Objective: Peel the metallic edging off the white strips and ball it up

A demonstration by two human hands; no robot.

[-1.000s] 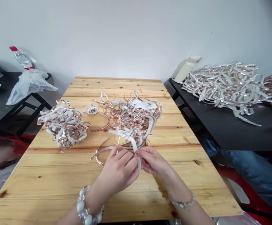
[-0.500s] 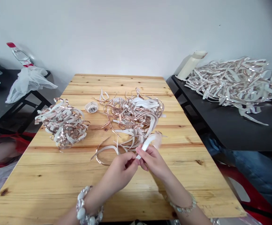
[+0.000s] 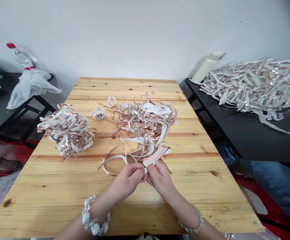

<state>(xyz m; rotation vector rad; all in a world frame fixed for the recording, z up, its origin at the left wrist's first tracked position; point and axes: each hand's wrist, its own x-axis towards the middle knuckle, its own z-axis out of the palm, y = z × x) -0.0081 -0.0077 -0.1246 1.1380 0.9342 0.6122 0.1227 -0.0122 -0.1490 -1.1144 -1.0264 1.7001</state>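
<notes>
Between my hands is a curved strip [image 3: 157, 156], pinkish with a shiny rose-gold edge and white beneath. My right hand [image 3: 161, 176] pinches it near its lower end, and its far end curves up and away over the pile. My left hand [image 3: 130, 178] is closed with thumb and fingertips meeting my right hand at the strip's white lower end. Just beyond lies a loose pile of white and rose-gold strips [image 3: 145, 120]. One curled strip [image 3: 113, 157] lies on the wood beside my left hand.
A crumpled heap of strips [image 3: 68, 131] and a tape roll [image 3: 98, 114] sit left on the wooden table [image 3: 85, 196]. A larger strip heap [image 3: 255, 85] covers part of the black right table [image 3: 255, 143]. A bottle [image 3: 22, 58] and plastic bag [image 3: 32, 86] stand left. People sit at both sides.
The strip in my hands has turned from its white face to its pinkish, rose-gold-edged face. My hands stay close together, in nearly the same place.
</notes>
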